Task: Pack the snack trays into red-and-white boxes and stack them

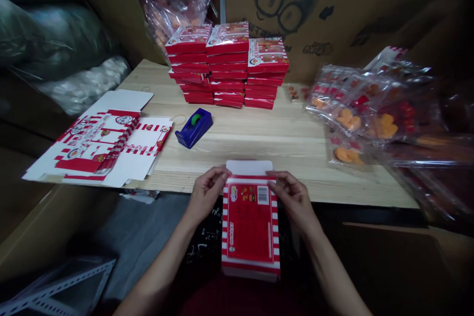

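A red and white striped cardboard box (pixel 250 227) lies in front of me at the table's near edge, its printed panel with a barcode facing up. Its white end flap (pixel 249 167) stands out at the far end. My left hand (pixel 208 191) pinches the box's far left corner between thumb and fingers. At the far right corner, my right hand (pixel 292 196) grips the box in the same way, thumb on the printed panel. Another flap shows at the near end, partly in shadow. Whether anything is inside the box cannot be seen.
Stacks of finished-looking red boxes (pixel 227 66) stand at the back of the wooden table (pixel 237 131). A blue tape dispenser (pixel 194 127) sits left of centre. Flat printed cartons (pixel 99 143) lie at the left. Clear bags with orange pieces (pixel 348 118) are heaped at the right.
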Motion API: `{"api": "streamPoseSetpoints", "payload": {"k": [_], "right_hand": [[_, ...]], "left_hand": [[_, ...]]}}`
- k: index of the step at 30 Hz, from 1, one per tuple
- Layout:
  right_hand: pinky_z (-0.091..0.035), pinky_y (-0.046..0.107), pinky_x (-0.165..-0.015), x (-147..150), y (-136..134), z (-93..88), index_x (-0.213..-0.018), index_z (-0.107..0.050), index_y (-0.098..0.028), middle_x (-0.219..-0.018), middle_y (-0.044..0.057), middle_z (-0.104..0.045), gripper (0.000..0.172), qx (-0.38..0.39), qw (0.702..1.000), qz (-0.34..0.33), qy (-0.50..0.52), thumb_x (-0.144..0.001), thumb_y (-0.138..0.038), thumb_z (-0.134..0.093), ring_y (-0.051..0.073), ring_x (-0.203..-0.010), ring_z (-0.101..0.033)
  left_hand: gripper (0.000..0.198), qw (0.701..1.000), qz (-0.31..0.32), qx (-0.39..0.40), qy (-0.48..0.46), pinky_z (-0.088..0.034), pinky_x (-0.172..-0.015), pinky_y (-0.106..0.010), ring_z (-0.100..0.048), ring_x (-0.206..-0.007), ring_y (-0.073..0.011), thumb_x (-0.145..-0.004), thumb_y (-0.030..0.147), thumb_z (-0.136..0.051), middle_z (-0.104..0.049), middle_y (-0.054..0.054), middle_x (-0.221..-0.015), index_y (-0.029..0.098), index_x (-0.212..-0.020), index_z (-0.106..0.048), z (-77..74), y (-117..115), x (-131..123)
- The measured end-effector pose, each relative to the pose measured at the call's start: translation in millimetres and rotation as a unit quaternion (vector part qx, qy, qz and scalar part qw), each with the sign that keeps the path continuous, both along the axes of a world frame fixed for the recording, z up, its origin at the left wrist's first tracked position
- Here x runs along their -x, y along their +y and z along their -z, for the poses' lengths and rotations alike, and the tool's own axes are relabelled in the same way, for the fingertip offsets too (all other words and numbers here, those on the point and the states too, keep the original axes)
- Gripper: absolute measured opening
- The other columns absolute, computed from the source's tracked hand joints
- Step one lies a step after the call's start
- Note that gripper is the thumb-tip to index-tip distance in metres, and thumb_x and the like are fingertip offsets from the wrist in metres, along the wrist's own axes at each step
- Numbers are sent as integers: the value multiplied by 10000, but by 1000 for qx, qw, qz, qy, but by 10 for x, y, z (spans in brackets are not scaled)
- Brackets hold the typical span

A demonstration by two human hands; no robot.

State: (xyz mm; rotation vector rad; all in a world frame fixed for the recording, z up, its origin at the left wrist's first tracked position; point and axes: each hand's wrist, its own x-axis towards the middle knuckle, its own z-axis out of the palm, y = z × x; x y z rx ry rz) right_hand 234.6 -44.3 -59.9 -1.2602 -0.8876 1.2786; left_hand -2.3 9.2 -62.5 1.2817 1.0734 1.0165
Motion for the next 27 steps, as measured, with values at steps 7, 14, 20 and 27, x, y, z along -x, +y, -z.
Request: {"api": "streamPoseSetpoints", "payload": {"k": [7, 14, 20, 27], "right_hand": [[-500, 299, -795, 107, -32, 209, -892, -710, -255, -937, 14, -730, 292, 21, 999, 7, 27, -800, -495, -848, 201, -880, -647], [-515, 314, -825, 121, -259, 322, -798, -685, -235, -954, 11, -769, 281, 47, 997, 4, 61, -863, -488, -791, 203, -882, -678], [-591, 390, -860, 248, -199, 53, -849, -643, -274, -1107, 22, -790, 251, 27, 987, 62, 142, -801, -401, -854, 261, -1042, -730], [-573, 443, -1030, -8, -86, -14, -1257, -701, -360, -1361, 17, -718, 482, 104, 972, -105, 181, -803, -307, -854, 263, -1194, -701]], "left_hand": [[277, 995, 89, -13, 37, -453, -731, -253, -566, -787, -159, -989, 410, -598, -655, -31, -867, 169, -927, -719, 78, 33, 81], [346, 998, 51, 37, 21, -405, -656, -242, -492, -664, -127, -966, 444, -637, -569, 18, -709, 167, -759, -638, 145, -240, 41], [358, 980, -113, 92, -139, -468, -664, -223, -609, -682, -121, -852, 357, -793, -665, 42, -807, 236, -1120, -589, 68, -318, -235], [328, 923, 48, 292, -245, -560, -814, -305, -741, -817, -192, -786, 204, -790, -806, -84, -983, 155, -1108, -760, 69, -170, -104]]}}
